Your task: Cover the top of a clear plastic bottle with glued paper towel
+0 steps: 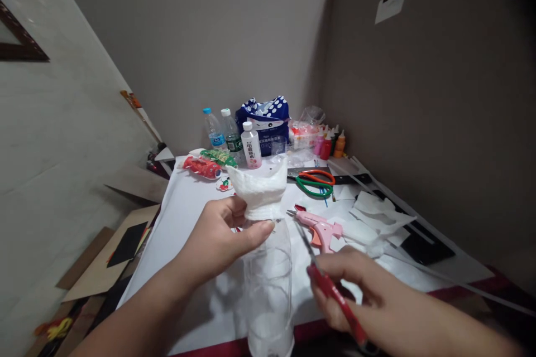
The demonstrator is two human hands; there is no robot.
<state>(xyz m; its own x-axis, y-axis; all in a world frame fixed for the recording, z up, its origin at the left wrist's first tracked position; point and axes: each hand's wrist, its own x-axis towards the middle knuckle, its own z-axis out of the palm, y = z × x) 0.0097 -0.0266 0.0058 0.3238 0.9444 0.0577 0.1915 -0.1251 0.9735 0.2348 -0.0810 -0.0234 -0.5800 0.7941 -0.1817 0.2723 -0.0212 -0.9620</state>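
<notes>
My left hand (232, 231) is closed around the upper part of a clear plastic bottle (270, 290) with ringed sides. White soft fabric (262, 195) sits at the bottle's top, its upper edge flaring into two points. The thumb lies just under the fabric's lower edge; the other fingers are mostly hidden behind. In my right hand (347, 284) is a red-handled tool (341, 304) with a narrow, pointed metal blade slanting up and left; whether it is a knife or scissors I cannot tell. A pink glue gun (320, 226) lies just beyond this hand.
Green-and-orange-handled scissors (316, 183) lie near a black-handled knife (352, 179). White scraps (377, 212) cover the right side, beside a dark flat object (427, 248). Behind stand several bottles (251, 148), a blue bag (272, 139) and paint bottles (326, 148). Grey panels (209, 39) enclose the back and right.
</notes>
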